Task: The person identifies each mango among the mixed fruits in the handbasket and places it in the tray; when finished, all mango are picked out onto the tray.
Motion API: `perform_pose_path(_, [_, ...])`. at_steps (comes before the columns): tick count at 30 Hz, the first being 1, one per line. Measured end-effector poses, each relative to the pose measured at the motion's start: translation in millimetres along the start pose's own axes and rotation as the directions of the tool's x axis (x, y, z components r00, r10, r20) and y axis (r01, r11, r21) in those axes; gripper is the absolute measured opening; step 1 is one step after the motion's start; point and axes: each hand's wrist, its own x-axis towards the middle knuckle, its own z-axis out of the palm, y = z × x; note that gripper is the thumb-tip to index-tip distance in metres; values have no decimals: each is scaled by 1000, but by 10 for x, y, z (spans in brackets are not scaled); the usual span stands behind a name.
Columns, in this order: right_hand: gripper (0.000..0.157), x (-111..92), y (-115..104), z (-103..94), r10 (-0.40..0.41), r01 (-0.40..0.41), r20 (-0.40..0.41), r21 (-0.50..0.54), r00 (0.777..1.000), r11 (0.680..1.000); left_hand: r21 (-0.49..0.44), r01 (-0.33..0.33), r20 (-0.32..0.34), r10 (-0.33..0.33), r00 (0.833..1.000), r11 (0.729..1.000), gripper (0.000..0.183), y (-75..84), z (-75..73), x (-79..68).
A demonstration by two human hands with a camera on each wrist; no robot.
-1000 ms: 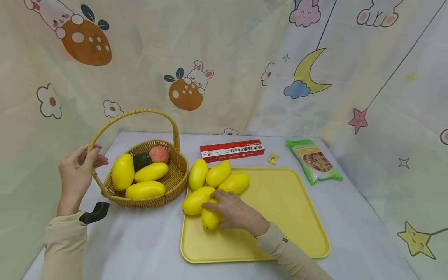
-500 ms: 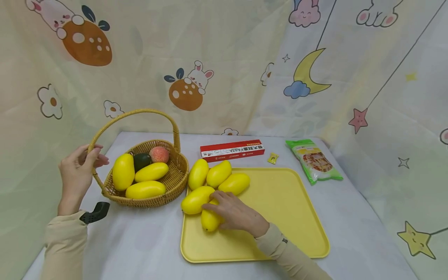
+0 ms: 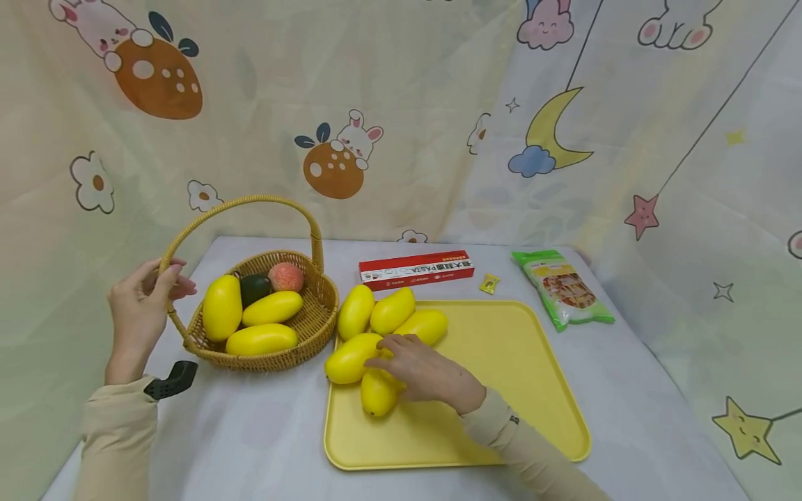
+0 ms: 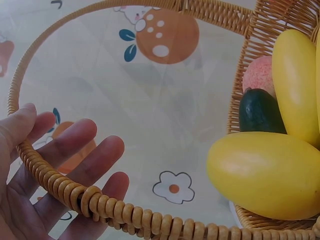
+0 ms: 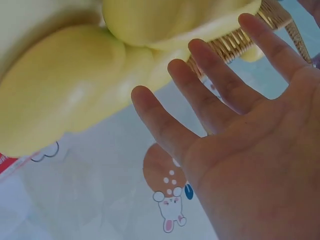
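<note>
Head view: on the counter point(image 3: 263, 431) lies a tray point(image 3: 501, 341), a basket point(image 3: 322, 306) just left of it. Under the right hand's point(image 3: 429, 370) spread fingers point(image 5: 160, 120) is the nearest mango point(image 3: 378, 396), contact unclear; the hand slants in palm down. The left hand point(image 3: 138, 299) is raised, pinching the handle point(image 4: 137, 217). Mangoes point(image 3: 355, 313): five at the tray's left end, three in the basket; one green fruit point(image 3: 255, 288), one peach point(image 3: 286, 277).

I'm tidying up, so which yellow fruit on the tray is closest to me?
The front fruit, partly covered by your right hand; the other four lie farther back.
</note>
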Motion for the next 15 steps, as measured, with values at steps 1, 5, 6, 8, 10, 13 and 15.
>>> perform_pose_path(1, [68,11,10,-31,1,-1,-1,-8,1000,1000,1,0,0,0,1000,1000,19,0,1,1])
perform_pose_path(5, [66,86,35,-154,-5,5,-11,-49,1000,999,5,2,0,-2,1000,1000,26,-6,6,6])
perform_pose_path(6, [64,115,36,-182,-8,7,-13,-55,1000,998,5,3,1,-3,1000,1000,28,-7,8,8])
perform_pose_path(8, [61,184,30,-235,-12,11,-12,-58,1000,998,6,5,3,-5,1000,1000,31,-8,9,10])
perform_pose_path(10, [59,268,14,-287,-17,17,-9,-45,1000,999,4,7,3,-7,1000,1000,31,-7,9,11])
perform_pose_path(13, [58,420,-2,-347,-34,34,-8,-16,999,999,7,11,3,-11,1000,1000,28,-4,7,11])
perform_pose_path(15, [59,535,-2,-381,-47,47,-2,-4,999,999,11,12,5,-12,1000,1000,27,-2,8,12])
